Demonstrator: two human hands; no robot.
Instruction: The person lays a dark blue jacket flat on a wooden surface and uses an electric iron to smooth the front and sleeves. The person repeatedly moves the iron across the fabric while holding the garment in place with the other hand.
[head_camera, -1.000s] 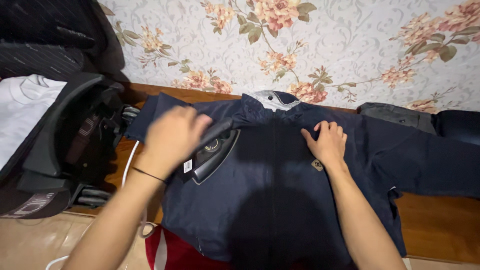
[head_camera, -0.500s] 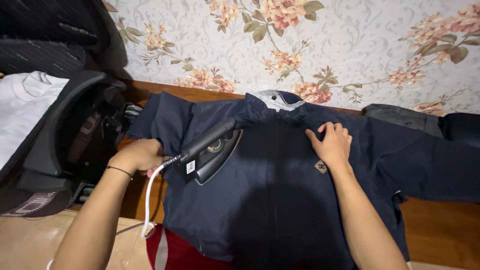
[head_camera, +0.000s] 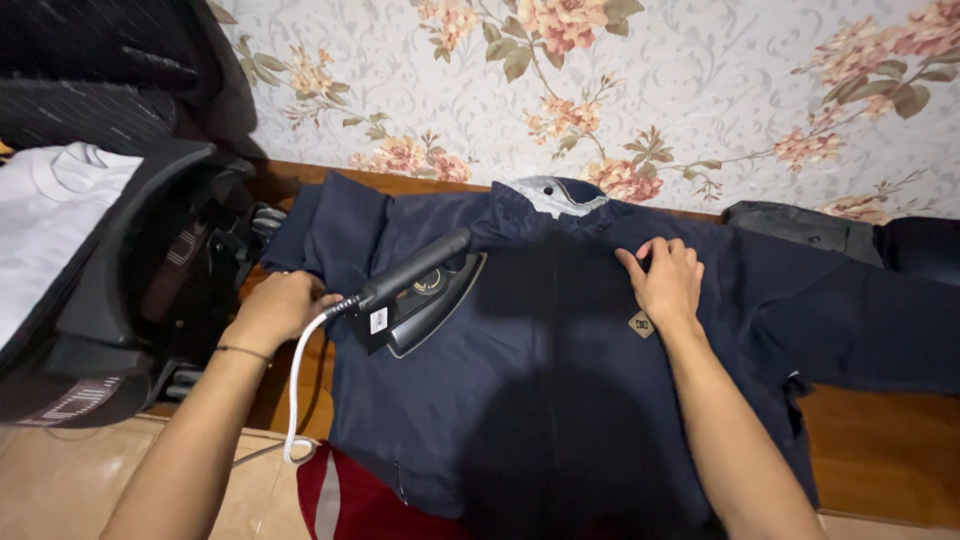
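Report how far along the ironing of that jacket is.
Done: the dark navy zip-front jacket lies spread flat, front up, on the wooden surface. In hand: the black electric iron rests soleplate-down on its chest; the left hand is at the jacket's edge beside the white cord, off the handle, while the right hand presses the chest. Left: cannot tell which areas are pressed.

There is only one view. The camera sits on the person's head and looks down and forward, close over the wooden worktop (head_camera: 880, 450). It faces the flowered wallpaper wall (head_camera: 700, 90) across the top of the frame. Both arms reach in from the bottom edge of the frame.
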